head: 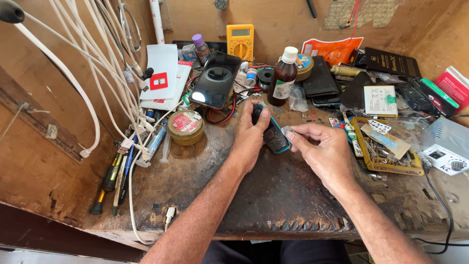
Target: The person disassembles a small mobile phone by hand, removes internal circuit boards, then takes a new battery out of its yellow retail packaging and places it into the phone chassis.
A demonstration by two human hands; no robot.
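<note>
A small black keypad phone with a blue edge sits tilted on the dark, worn wooden bench, near the middle of its top, keypad facing up. The left hand wraps around the phone's left side and upper end, its fingers curled together and clamped on the body. Just right of the phone, the right hand pinches a small grey scrap between thumb and forefinger, the tips pressed together on it right at the phone's edge; what the scrap is cannot be made out. Behind the phone and slightly left, a black smartphone leans with its glossy screen up, and a brown bottle with a white cap stands directly behind the phone. Further back against the wall is a yellow multimeter. Left of the phone lies a round brass-coloured tin, and beyond that a bundle of white cables hangs down, with screwdrivers lying near the bench's left edge. Right of the phone, past the right hand, a yellow tray of small parts rests on the bench, and a white charger box sits further right.
</note>
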